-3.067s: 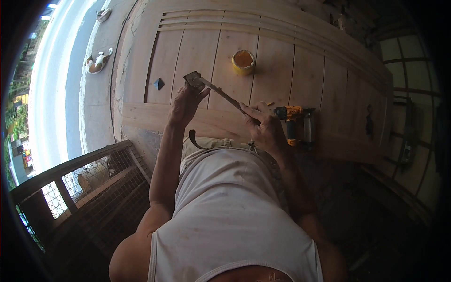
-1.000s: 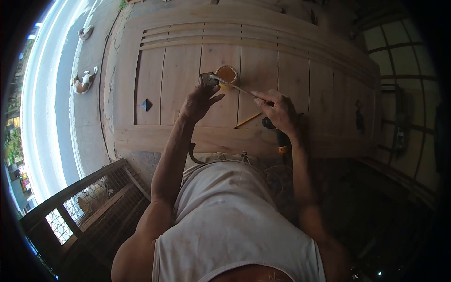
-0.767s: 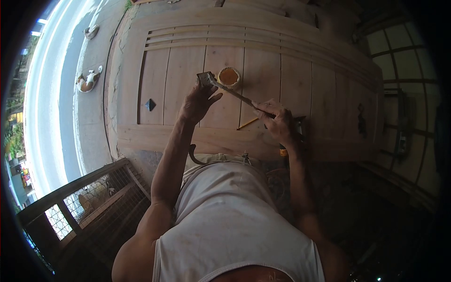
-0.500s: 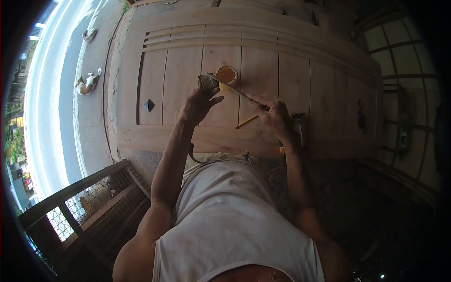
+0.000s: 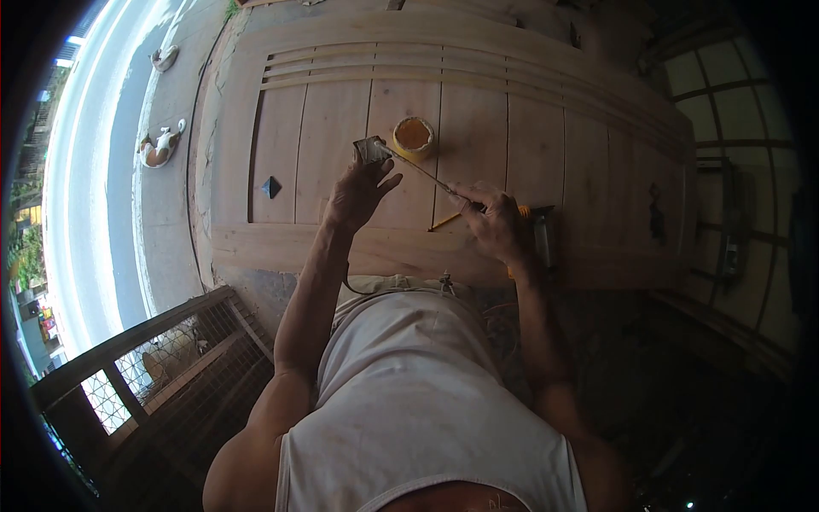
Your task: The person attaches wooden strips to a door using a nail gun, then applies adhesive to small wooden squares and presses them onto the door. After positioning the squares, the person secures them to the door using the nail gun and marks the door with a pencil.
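My left hand (image 5: 358, 194) is raised over the wooden door panel (image 5: 333, 111), holding a small, dark, square plate (image 5: 367, 150) at its fingertips. A pale smear of paste lies on the plate. My right hand (image 5: 496, 224) is closed around the near end of a thin, spatula-like stick (image 5: 426, 175). The stick's far tip meets the plate's right edge. Just beyond the tip, a round yellow tub (image 5: 415, 141) with a crusted rim stands on the panel, with orange-brown contents. Below the stick lies a yellow pencil (image 5: 445, 223), partly hidden by my right hand.
A small dark-blue diamond-shaped piece (image 5: 270, 187) lies on the panel's left. Right of my right wrist is a dark tool with a metallic edge (image 5: 544, 237). A wood-and-mesh frame (image 5: 171, 358) stands lower left. Two dogs lie on the pavement (image 5: 171, 205) beside the road.
The plate in my left hand has tilted, showing more of its face. My right hand has shifted slightly left and down with the stick. The view has moved a little.
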Demonstrator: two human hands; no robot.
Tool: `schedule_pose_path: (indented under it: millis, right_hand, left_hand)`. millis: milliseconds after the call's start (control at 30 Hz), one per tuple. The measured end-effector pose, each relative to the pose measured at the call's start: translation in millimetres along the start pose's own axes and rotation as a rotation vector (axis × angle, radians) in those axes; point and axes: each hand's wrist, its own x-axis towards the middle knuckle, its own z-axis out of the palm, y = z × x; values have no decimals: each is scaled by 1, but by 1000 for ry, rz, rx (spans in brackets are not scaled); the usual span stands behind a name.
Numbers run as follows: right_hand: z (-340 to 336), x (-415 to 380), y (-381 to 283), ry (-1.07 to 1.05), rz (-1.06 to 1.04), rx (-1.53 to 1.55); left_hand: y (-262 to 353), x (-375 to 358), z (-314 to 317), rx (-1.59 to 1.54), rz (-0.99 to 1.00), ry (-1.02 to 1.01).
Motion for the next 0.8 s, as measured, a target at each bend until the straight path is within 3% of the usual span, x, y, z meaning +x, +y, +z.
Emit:
schedule_pose_path:
  millis: [200, 367, 433, 500, 600, 700, 733, 800]
  right_hand:
    - [-8, -4, 1, -13, -99, 32]
    - [-14, 56, -14, 107, -66, -718]
    - [8, 102, -6, -20, -122, -1056]
    - [36, 147, -7, -203, -134, -1166]
    - [79, 183, 3, -220, -208, -1362]
    - [102, 169, -13, 81, -742, -1088]
    - [114, 156, -18, 69, -712, -881]
    - [145, 125, -24, 59, -632, -476]
  left_hand:
    - [20, -14, -31, 41, 78, 70]
    - [75, -71, -65, 295, 235, 343]
    - [96, -100, -84, 402, 271, 419]
    - [109, -124, -96, 562, 303, 536]
    - [117, -129, -88, 774, 322, 793]
    - [112, -120, -106, 1207, 381, 809]
    - [108, -114, -77, 1505, 427, 901]
    - [93, -96, -106, 1752, 570, 853]
